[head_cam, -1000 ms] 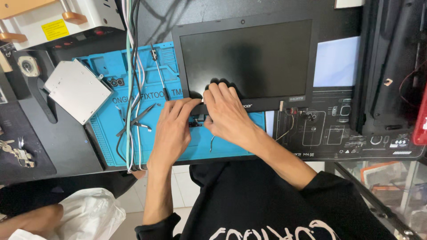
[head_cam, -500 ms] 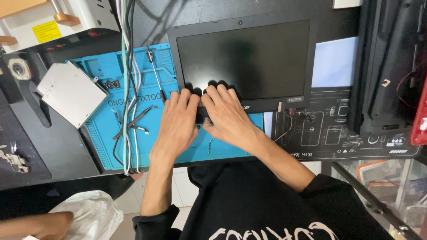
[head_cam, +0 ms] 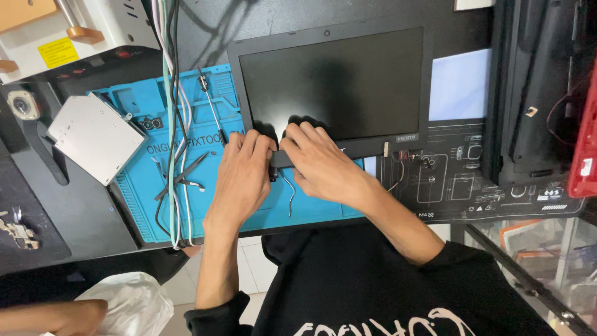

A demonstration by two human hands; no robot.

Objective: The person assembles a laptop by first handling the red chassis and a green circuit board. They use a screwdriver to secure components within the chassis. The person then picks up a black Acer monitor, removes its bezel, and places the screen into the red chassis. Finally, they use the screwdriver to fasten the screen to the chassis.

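Two hands: we see both ours at the lower edge of a laptop screen panel [head_cam: 333,84], which lies flat, its dark glass up, partly on a blue work mat [head_cam: 186,186].
Left hand [head_cam: 242,177]: fingers curled down at the panel's lower left corner, knuckles up; we cannot tell whether it pinches the bezel or only presses on it.
Right hand [head_cam: 320,165]: fingers bent over the lower bezel, tips touching the dark frame; a real grip does not show, so we cannot tell.
Yellow label [head_cam: 58,53]: a small yellow rectangle on the white machine [head_cam: 93,25] at top left.
Mat lettering: pale printed characters across the blue mat, just left of our left hand.
Black mat [head_cam: 472,186]: to the right, under the panel's corner, carrying thin white outline drawings.
Red box [head_cam: 584,143]: at the far right edge, with a small white label low on its side.
Silver drive [head_cam: 96,137]: a flat metal slab resting on the blue mat's left edge.
Cables [head_cam: 171,124]: a bundle running top to bottom over the mat, near our left hand.
White bag [head_cam: 130,308]: on the floor at lower left.
Change: against half a second earlier, our hands sit closer together at the same corner, and the panel lies as it did.
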